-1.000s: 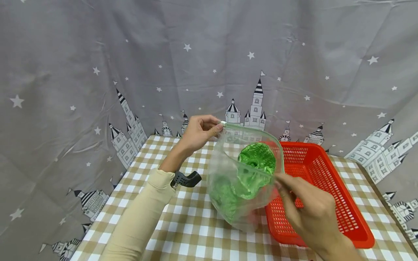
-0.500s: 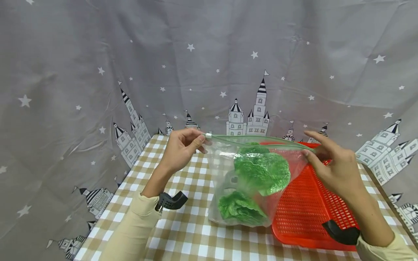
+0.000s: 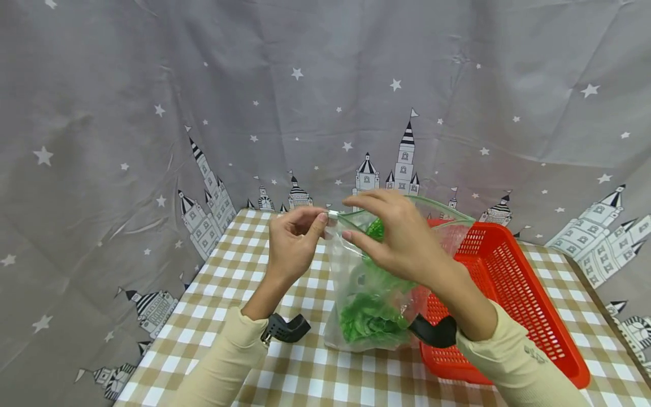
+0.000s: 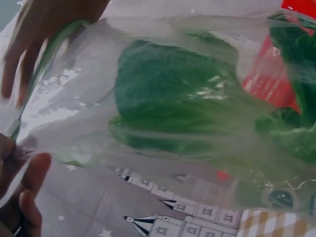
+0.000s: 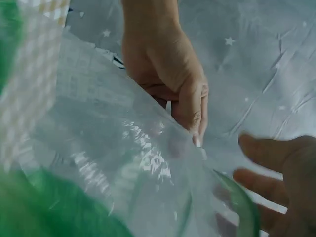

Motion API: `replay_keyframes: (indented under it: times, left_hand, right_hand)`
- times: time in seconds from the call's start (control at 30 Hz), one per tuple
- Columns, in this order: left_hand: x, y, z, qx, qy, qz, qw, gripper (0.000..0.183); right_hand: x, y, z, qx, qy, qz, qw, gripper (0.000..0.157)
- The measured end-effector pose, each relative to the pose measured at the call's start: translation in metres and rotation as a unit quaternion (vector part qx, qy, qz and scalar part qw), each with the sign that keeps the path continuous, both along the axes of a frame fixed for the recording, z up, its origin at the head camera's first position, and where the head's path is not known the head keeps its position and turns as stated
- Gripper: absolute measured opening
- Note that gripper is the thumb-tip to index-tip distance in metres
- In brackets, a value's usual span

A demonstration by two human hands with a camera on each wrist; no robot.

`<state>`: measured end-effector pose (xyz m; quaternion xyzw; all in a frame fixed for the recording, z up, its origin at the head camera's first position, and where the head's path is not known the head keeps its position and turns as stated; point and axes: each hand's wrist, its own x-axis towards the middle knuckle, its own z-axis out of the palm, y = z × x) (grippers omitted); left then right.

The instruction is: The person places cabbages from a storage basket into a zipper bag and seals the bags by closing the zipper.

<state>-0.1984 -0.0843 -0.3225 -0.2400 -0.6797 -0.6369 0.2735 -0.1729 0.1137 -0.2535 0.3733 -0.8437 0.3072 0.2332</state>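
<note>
A clear zip bag [image 3: 338,277] with a green-edged mouth stands upright on the table, its lower part in front of the basket. Inside it lie green lettuce leaves [image 3: 373,319], also visible through the plastic in the left wrist view. My left hand [image 3: 295,240] pinches the bag's top left corner, right at the white slider [image 3: 333,215]. My right hand [image 3: 402,240] is in front of the bag's mouth, thumb and fingers spread apart, near the slider. In the right wrist view, a gap shows between my right hand [image 5: 296,182] and the left fingertips. The bag's right side gapes open.
A red plastic basket [image 3: 513,282] stands at the right, partly behind the bag and my right arm. A brown-and-white checked cloth [image 3: 295,350] covers the table. Behind it hangs a grey curtain [image 3: 305,124] printed with castles and stars. Black devices sit on both wrists.
My right hand let go of the bag's right end and moved left toward the slider. My left hand stayed at the corner. The mouth, drawn straight half a second ago, gapes again at the right.
</note>
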Motion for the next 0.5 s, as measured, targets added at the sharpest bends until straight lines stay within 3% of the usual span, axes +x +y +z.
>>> replay_keyframes:
  times: [0.13,0.2,0.37,0.5]
  left_hand:
    - [0.011,0.006,0.007,0.016,0.011,0.013,0.9997,0.006]
    - [0.012,0.009,0.005,0.025,0.015,0.021,0.9994,0.005]
    - [0.011,0.011,0.000,0.027,0.028,0.030,0.9988,0.004]
    - [0.012,0.010,-0.002,0.020,0.028,0.038,0.9987,0.005]
  right_hand:
    - [-0.015,-0.018,-0.002,-0.030,-0.119,-0.002,0.992,0.036]
    - [-0.019,-0.023,-0.007,-0.049,-0.154,-0.014,0.987,0.031]
    - [-0.024,-0.029,-0.021,-0.099,-0.158,-0.036,0.982,0.013]
    - [-0.023,-0.024,-0.026,-0.108,-0.151,-0.043,0.982,0.009]
